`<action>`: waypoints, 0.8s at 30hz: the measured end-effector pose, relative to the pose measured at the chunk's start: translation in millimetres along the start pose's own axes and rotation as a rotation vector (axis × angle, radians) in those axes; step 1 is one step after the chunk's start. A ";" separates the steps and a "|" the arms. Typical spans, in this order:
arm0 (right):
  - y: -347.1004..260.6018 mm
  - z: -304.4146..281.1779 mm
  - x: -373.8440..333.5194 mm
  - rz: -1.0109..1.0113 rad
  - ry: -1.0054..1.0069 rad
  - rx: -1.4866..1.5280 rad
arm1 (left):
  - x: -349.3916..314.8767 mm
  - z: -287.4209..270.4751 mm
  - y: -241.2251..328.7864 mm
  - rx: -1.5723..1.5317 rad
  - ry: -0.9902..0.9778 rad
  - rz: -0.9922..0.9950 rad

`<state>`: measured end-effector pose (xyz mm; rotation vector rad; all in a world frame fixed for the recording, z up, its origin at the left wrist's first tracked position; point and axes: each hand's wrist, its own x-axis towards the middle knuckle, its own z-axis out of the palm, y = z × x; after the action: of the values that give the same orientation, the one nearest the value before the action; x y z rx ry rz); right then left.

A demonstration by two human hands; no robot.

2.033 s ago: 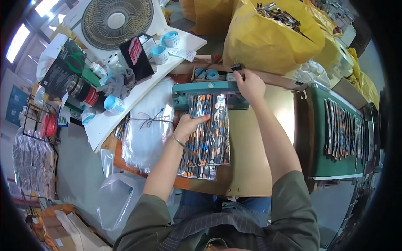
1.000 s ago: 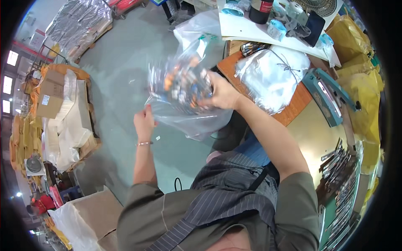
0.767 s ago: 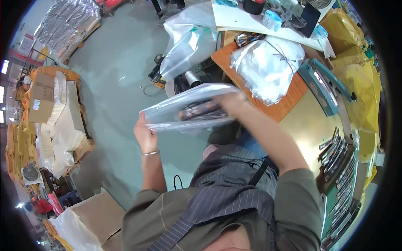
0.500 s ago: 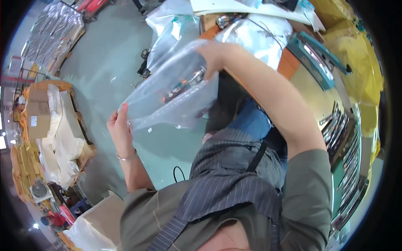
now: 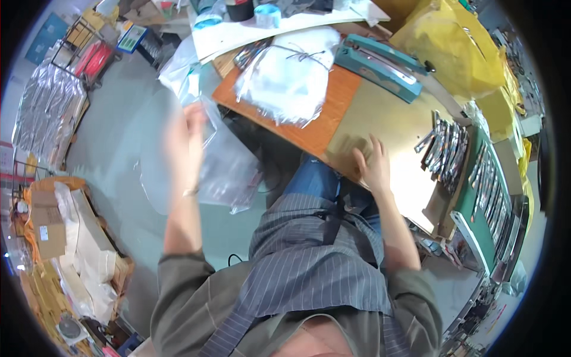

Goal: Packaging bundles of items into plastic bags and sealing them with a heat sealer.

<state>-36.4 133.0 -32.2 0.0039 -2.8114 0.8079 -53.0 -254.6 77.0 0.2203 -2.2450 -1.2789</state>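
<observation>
My left hand (image 5: 185,140), blurred by motion, is closed on the upper part of a large clear plastic bag (image 5: 229,175). The bag hangs slack beside the table, over the floor. My right hand (image 5: 376,165) has its fingers apart and holds nothing, just over the tan board (image 5: 372,116) on the table's near side. Left of that board, a pile of clear plastic bags (image 5: 285,77) lies on the orange-brown tabletop (image 5: 333,107). Behind the board stands a teal bag sealer (image 5: 380,68). A bundle of slim dark sticks (image 5: 446,149) sits to the right of my right hand.
At the right, a green tray (image 5: 480,220) holds a row of slim dark pieces. Yellow plastic sheeting (image 5: 452,47) covers things at the back right. A white board (image 5: 267,33) with cups and tape lies at the back. Cartons (image 5: 47,223) stand on the left.
My right hand has let go of the bag and moved right, over the board. My left hand has risen, and the bag now hangs lower. The view has turned toward the table.
</observation>
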 end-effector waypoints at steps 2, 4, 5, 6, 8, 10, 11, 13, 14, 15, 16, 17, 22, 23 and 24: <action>40.8 -1.1 -50.8 0.045 0.137 -0.051 | 24.8 81.1 3.9 -0.005 -0.278 0.137; 50.6 -1.5 -75.4 0.010 0.105 -0.117 | 48.8 157.1 -26.6 0.028 -0.351 0.370; 47.2 -6.5 -81.8 -0.014 0.031 -0.169 | 56.6 179.3 -26.7 0.115 -0.366 0.482; 47.5 -13.0 -87.0 -0.042 -0.012 -0.161 | 62.8 197.2 -32.0 0.108 -0.370 0.499; 43.9 -13.8 -89.3 -0.021 -0.007 -0.156 | 71.3 223.7 -41.5 0.384 -0.741 0.326; 39.6 -13.7 -86.8 0.005 -0.020 -0.141 | 90.5 231.8 -49.7 0.366 -0.749 0.324; 37.2 -11.8 -84.5 0.000 -0.008 -0.129 | 101.8 225.5 -55.4 0.353 -0.752 0.306; 41.1 -10.9 -84.0 -0.012 0.003 -0.147 | 103.6 222.0 -43.1 0.167 -0.712 0.259; 46.7 -14.6 -87.5 0.001 -0.004 -0.162 | 92.1 219.5 -24.7 -0.047 -0.728 0.195; 49.5 -18.4 -89.0 0.031 0.009 -0.172 | 76.0 211.3 3.4 -0.260 -0.748 0.128; 50.4 -23.8 -87.8 0.070 -0.004 -0.120 | 51.5 207.1 29.4 -0.382 -0.811 0.075; 53.1 -28.6 -86.6 0.110 -0.018 -0.064 | 20.1 204.6 53.8 -0.500 -0.874 0.016; -27.3 -48.3 -3.2 0.302 -0.201 1.013 | -93.9 208.9 90.8 -0.560 -0.870 -0.290; -37.9 -49.7 5.6 0.237 -0.087 0.812 | -99.1 207.2 87.9 -0.593 -0.828 -0.406; -40.3 -56.7 9.4 0.139 0.090 0.716 | -98.3 203.4 102.4 -0.738 -0.776 -0.615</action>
<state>-31.4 129.0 37.7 -0.1111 -2.3062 1.7446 -65.7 -9.2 44.0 0.1461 -2.1195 -2.8139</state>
